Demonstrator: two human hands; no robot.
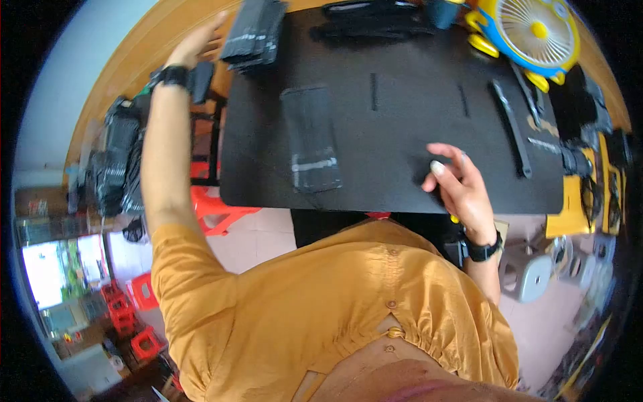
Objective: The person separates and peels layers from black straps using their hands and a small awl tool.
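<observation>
My left hand (199, 41) reaches out at the upper left, fingers apart, beside a stack of dark folded pieces (256, 32) at the table's far left corner. Above the near edge of the black table (402, 161), my right hand (457, 184) hovers with bent, separated fingers and nothing between them. One flat dark piece with a pale stripe (312, 137) lies on the table between my hands. Two thin dark strips, one near the middle (374, 92) and one farther right (463, 100), lie beyond my right hand.
A yellow and blue fan (536, 30) stands at the far right. Near it lies a long dark tool (512, 130). Dark bundles (372, 20) line the far edge. More dark bundles (114, 161) are left of the table. A grey stool (527, 275) stands at right.
</observation>
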